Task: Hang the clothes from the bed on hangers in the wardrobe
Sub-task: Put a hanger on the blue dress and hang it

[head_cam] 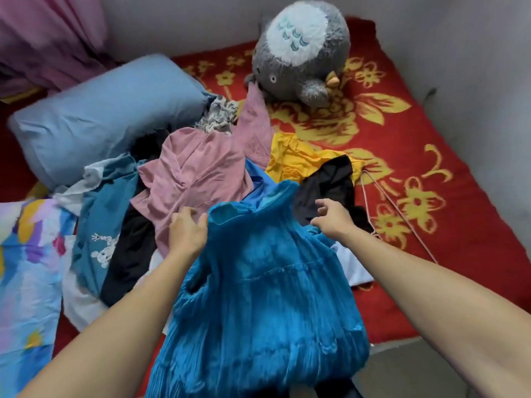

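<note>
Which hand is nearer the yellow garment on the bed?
Right. The right hand hovers over the black garment, just short of the yellow garment; the left hand is farther, across the blue dress at its left edge.

Left hand [186, 231] grips blue dress [258, 282]; right hand [330, 218] loose beside.

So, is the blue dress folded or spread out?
Spread out: the blue dress hangs full length from its top edge, which the left hand grips.
</note>
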`<action>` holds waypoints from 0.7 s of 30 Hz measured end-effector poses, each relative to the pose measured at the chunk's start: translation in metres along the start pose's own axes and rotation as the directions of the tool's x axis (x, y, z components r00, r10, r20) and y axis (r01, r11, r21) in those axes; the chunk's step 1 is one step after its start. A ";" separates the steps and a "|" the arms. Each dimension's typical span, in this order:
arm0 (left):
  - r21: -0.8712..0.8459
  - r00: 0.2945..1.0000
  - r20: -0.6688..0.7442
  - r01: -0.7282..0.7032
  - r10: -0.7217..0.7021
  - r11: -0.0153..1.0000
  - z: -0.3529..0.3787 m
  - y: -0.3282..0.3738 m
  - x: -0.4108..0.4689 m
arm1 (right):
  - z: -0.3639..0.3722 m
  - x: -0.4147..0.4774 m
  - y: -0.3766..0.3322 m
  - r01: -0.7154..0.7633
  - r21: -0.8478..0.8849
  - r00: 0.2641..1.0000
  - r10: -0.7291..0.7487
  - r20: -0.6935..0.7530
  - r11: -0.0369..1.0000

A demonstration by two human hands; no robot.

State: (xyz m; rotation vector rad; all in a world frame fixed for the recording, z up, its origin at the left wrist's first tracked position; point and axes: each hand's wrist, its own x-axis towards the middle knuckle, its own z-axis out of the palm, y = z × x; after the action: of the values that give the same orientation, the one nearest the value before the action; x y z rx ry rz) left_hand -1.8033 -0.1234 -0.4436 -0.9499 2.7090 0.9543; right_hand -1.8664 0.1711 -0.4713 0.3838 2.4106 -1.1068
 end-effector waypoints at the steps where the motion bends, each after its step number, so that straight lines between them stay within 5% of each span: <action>1: 0.043 1.000 -0.020 0.013 -0.012 0.999 0.011 0.000 0.006 | -0.002 0.009 0.020 -0.011 -0.097 1.000 0.011 -0.004 0.995; 8: 0.067 0.994 0.049 0.092 -0.095 0.993 0.103 0.002 0.039 | -0.038 0.076 0.159 -0.184 -0.474 0.983 0.161 -0.088 0.861; 17: -0.198 0.934 -0.275 0.177 -0.228 0.964 0.171 0.011 0.092 | -0.035 0.150 0.240 -0.231 -0.583 0.973 0.202 -0.116 0.779; 21: -0.229 0.908 -0.322 0.200 -0.268 0.953 0.164 0.020 0.106 | -0.043 0.153 0.232 -0.215 -0.464 0.964 0.111 -0.240 0.860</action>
State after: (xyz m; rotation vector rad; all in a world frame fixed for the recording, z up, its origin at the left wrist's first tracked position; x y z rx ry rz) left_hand -1.9146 -0.0686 -0.5955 -1.5843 2.7144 1.1011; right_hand -1.9107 0.3617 -0.6740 0.5376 2.6641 -0.3691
